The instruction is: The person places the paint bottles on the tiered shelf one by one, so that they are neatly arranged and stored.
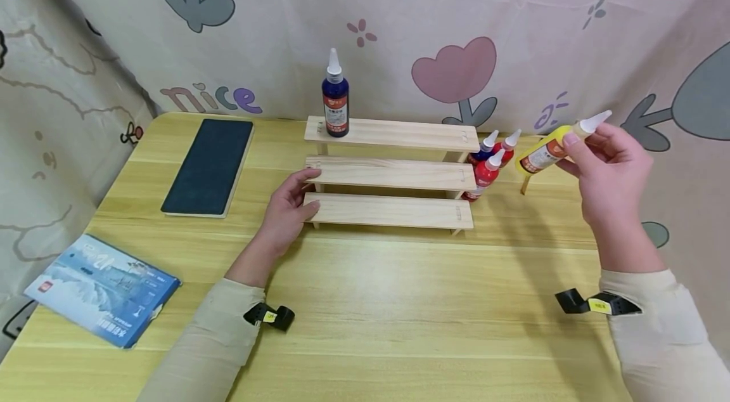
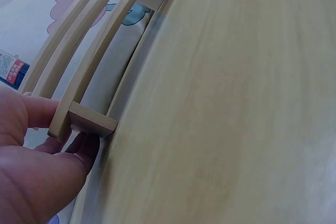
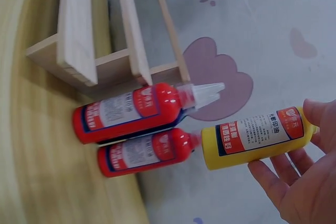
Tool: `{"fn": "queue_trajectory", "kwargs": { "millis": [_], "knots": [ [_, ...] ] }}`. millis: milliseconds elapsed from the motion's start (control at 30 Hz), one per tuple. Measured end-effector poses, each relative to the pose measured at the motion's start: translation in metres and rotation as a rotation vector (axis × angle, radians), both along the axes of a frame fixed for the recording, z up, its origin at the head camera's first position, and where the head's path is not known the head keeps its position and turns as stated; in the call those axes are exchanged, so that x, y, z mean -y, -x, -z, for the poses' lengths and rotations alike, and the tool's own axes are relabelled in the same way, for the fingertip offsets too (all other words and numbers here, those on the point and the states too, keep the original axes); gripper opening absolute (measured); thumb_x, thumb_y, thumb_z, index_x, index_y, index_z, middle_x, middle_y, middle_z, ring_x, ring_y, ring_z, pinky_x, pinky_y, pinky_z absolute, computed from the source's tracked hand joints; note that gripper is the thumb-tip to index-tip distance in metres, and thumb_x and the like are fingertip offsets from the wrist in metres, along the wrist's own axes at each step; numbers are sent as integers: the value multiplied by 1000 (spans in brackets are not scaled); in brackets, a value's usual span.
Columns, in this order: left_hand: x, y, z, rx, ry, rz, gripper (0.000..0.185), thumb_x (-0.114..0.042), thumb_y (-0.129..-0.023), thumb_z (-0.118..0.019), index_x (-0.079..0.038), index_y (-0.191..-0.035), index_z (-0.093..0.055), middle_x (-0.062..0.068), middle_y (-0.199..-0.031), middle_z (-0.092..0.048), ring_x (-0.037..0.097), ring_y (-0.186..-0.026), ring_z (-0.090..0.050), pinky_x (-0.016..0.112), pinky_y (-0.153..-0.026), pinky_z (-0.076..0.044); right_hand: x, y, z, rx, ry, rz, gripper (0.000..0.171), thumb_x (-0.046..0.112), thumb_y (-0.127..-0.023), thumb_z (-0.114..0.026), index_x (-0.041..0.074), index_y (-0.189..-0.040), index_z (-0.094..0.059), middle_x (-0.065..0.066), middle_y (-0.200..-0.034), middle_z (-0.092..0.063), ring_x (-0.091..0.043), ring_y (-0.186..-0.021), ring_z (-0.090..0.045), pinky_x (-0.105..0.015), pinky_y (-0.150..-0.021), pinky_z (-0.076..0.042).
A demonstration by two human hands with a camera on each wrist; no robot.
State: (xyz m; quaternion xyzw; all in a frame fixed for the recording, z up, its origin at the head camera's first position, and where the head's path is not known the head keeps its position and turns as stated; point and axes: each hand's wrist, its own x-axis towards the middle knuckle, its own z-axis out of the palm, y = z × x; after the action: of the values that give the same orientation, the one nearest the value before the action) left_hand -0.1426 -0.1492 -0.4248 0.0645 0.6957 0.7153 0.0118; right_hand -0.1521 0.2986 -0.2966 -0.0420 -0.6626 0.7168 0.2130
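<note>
The wooden rack (image 1: pixel 390 174), three stepped shelves, stood mid-table; the left hand (image 1: pixel 285 208) lay at its nine o'clock end, straight fingers pressing the shelf edges. At three o'clock the right hand (image 1: pixel 613 177) held up a yellow bottle (image 1: pixel 547 151), tilted, fingers curled round its neck. Between rack and hand stood two red bottles (image 1: pixel 487 172) and a blue-capped one, touching. A dark blue bottle (image 1: pixel 335 97) stood upright on the top shelf. At nine o'clock lay a dark pad (image 1: pixel 210 166); at eight, a booklet (image 1: pixel 102 288).
</note>
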Motion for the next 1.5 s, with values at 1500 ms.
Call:
{"fn": "queue_trajectory", "kwargs": {
  "millis": [1500],
  "knots": [
    [1, 1, 2, 3, 9, -1, 55, 16, -85, -55, -14, -131, -52, 1, -138, -43, 22, -124, -40, 40, -106, -26, 91, 67, -32, 43, -138, -172, 39, 23, -75, -78, 12, -112, -70, -13, -111, -59, -23, -100, -56, -28, -71, -54]
  ]
}}
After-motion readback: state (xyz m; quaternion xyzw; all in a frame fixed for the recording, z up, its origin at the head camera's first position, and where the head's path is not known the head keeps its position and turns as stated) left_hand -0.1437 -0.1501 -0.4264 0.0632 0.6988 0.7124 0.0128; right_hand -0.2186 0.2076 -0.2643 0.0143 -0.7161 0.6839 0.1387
